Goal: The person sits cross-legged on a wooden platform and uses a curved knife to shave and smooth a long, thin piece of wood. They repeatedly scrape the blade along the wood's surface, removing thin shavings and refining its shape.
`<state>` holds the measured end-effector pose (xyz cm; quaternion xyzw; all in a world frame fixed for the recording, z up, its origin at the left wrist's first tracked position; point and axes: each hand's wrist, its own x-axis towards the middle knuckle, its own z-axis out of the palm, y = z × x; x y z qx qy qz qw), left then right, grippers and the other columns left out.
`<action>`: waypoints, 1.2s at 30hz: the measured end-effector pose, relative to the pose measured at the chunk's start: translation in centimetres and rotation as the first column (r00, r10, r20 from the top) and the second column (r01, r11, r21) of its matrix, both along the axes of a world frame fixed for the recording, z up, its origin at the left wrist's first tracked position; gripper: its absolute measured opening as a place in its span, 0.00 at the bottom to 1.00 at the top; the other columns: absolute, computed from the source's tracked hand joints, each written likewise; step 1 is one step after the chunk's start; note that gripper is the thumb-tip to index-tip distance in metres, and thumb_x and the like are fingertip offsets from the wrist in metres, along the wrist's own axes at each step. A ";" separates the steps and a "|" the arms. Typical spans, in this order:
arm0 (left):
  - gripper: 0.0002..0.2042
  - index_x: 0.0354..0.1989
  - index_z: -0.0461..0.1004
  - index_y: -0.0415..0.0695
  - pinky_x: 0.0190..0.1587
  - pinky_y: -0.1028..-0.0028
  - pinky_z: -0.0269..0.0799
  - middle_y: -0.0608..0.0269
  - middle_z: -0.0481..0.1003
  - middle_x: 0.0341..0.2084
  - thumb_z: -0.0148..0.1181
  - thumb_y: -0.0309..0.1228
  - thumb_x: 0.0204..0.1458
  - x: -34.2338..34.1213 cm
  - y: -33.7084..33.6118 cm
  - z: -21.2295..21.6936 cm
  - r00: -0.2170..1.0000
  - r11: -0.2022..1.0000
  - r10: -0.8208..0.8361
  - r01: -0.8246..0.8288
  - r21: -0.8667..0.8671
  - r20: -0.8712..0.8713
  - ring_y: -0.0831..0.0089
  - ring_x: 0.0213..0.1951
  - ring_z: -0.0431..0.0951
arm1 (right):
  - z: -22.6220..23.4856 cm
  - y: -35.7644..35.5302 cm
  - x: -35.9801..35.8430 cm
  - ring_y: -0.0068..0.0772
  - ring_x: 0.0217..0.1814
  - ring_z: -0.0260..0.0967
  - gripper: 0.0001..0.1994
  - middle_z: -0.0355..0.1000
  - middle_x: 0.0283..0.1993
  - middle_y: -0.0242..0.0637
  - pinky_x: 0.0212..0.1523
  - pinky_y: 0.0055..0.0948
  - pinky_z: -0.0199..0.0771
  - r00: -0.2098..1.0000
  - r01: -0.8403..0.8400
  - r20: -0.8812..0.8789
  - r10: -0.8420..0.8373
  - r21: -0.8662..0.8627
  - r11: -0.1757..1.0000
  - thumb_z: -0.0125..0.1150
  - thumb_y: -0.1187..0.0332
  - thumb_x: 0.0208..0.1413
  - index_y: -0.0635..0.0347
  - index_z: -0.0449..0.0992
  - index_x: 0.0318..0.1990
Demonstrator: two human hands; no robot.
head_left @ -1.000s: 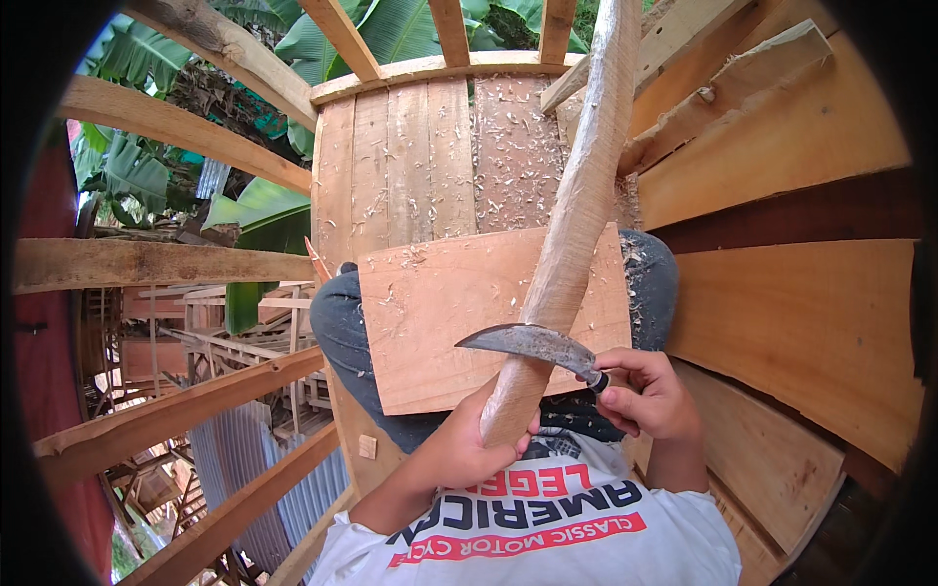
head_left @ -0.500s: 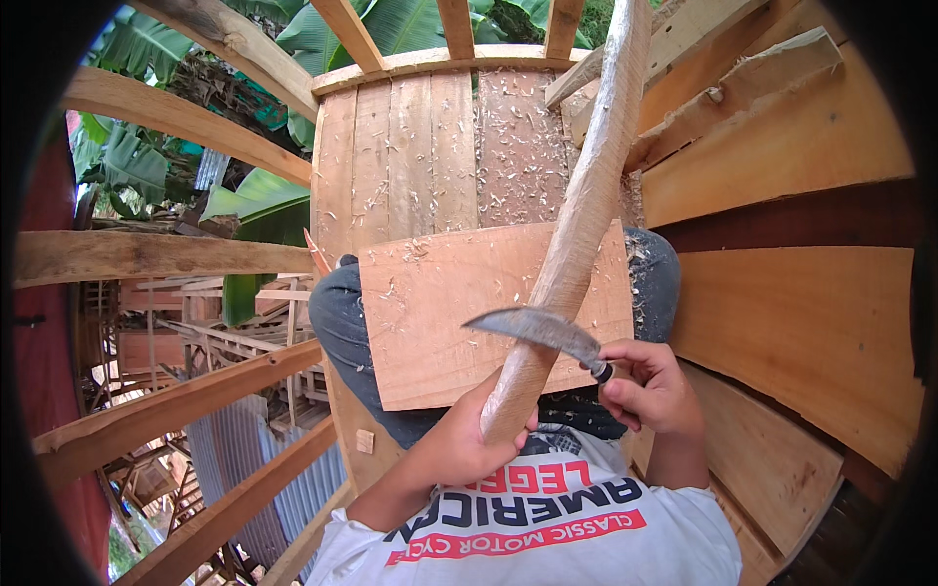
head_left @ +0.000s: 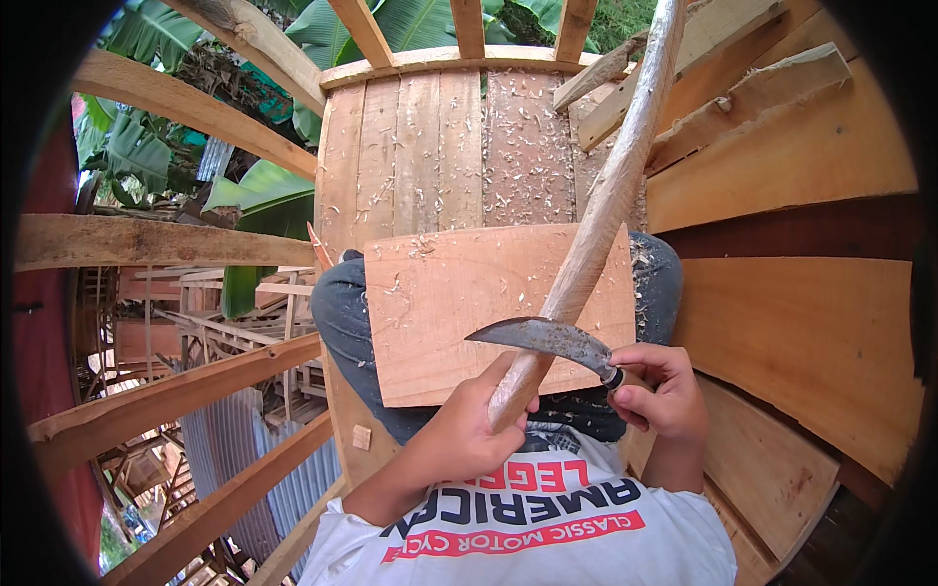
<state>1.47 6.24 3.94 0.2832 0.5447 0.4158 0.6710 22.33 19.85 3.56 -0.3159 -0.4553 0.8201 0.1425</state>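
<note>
My left hand (head_left: 472,430) is wrapped round the near end of a long, pale, whittled wooden pole (head_left: 591,249), which slants up and away to the far right. In my right hand (head_left: 661,391) is the dark handle of a curved knife (head_left: 555,339). Its sickle-like blade lies across the pole just beyond my left hand, the tip pointing left. Under the pole, a rectangular wooden board (head_left: 430,313) rests across my lap, with a few shavings on it. My right palm hides most of the handle.
Plank flooring (head_left: 420,146) strewn with shavings stretches beyond the board. Wooden rails (head_left: 166,244) run along the left, with corrugated metal sheets (head_left: 264,459) below. Broad plywood panels (head_left: 791,332) line the right side. A small wood block (head_left: 362,437) lies at my left.
The pole has tilted, its far end shifting to the right. The knife has drawn slightly nearer to me along it, and both hands keep their holds.
</note>
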 end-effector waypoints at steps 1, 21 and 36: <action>0.26 0.57 0.58 0.37 0.37 0.82 0.67 0.64 0.69 0.35 0.50 0.19 0.44 -0.1 0.0 0.0 1.000 1.000 -0.001 0.001 0.009 0.011 0.82 0.34 0.69 | 0.1 -0.1 0.0 0.10 0.15 0.59 0.14 0.68 0.18 0.29 0.14 0.14 0.51 1.000 0.015 0.000 -0.015 0.009 1.000 0.62 0.78 0.51 0.69 0.74 0.47; 0.29 0.58 0.58 0.38 0.34 0.80 0.63 0.66 0.64 0.30 0.53 0.18 0.42 -1.7 -2.8 -0.3 0.949 0.993 0.117 -0.119 0.012 -0.294 0.81 0.31 0.64 | -2.5 -1.5 -2.4 0.15 0.17 0.61 0.10 0.67 0.21 0.32 0.17 0.15 0.58 0.996 0.071 -0.055 -0.065 0.127 0.989 0.55 0.77 0.56 0.63 0.62 0.43; 0.29 0.59 0.53 0.30 0.56 0.63 0.60 0.35 0.65 0.49 0.52 0.22 0.47 -0.8 -3.2 -0.5 0.810 0.995 0.095 -0.079 0.053 -0.578 0.42 0.53 0.67 | -2.9 -2.2 -4.0 0.36 0.13 0.63 0.18 0.63 0.13 0.39 0.16 0.30 0.61 0.880 -0.267 0.404 -0.251 0.856 0.443 0.69 0.57 0.46 0.62 0.69 0.21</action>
